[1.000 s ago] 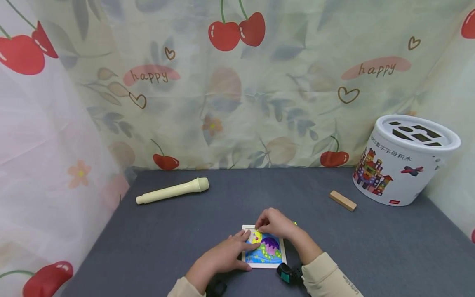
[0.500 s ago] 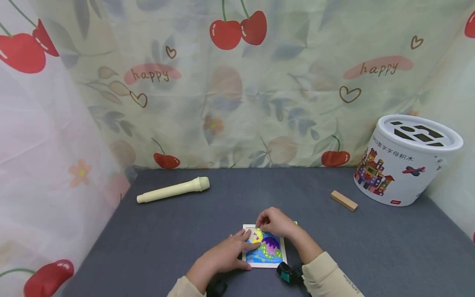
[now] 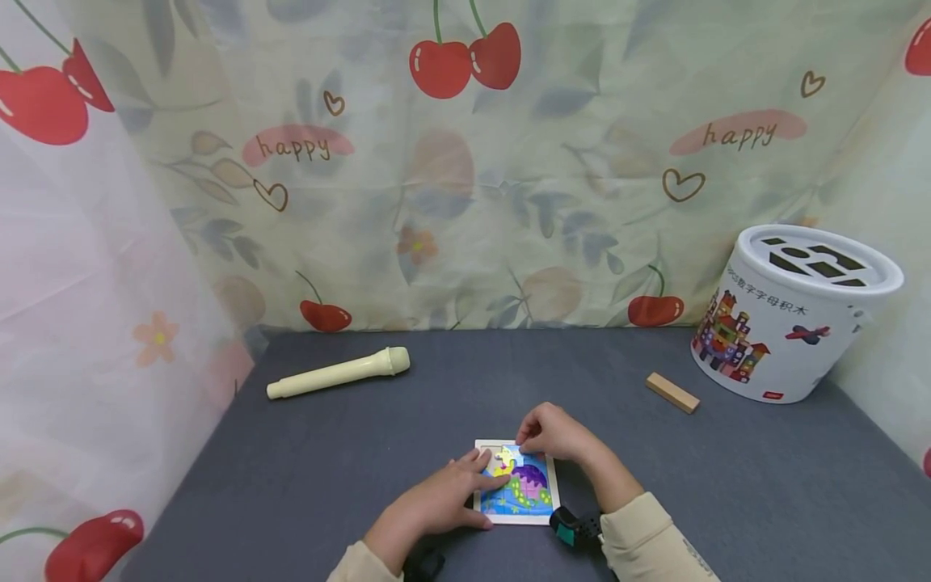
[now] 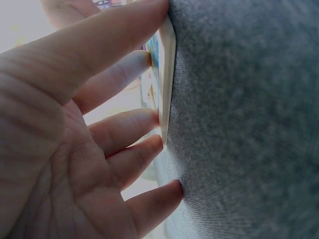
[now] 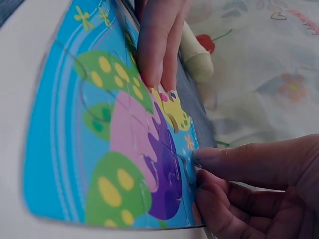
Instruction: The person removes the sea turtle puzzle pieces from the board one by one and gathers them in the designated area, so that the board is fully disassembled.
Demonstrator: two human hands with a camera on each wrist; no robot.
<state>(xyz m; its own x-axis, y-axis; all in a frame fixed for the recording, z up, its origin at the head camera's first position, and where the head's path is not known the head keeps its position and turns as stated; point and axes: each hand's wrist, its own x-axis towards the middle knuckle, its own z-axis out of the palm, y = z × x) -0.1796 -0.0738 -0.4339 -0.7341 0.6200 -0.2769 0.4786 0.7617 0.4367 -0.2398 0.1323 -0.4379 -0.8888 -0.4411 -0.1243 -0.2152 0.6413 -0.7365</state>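
Note:
A jigsaw puzzle [image 3: 534, 489] of a spotted green-and-purple cartoon animal on blue lies in a pale frame [image 3: 516, 520] on the dark table. At the upper left of the frame, a bare patch shows beside the pieces. My left hand [image 3: 444, 495] rests on the left side with fingers spread. In the left wrist view, its thumb lies along the frame's edge [image 4: 168, 94]. At the top edge, my right hand [image 3: 554, 432] pinches a blue puzzle piece [image 5: 192, 144] between thumb and curled fingers. Those fingers hide part of the piece.
Behind on the left lies a cream toy microphone [image 3: 338, 377]. A small wooden block [image 3: 672, 393] sits at the right, before a white bucket [image 3: 789, 323] with shaped holes in its lid. A printed curtain [image 3: 465, 202] hangs along the table's back edge.
My right hand has shifted a little right along the puzzle's top edge. A pale glare now shows on pieces near its fingers. The left hand stays in place.

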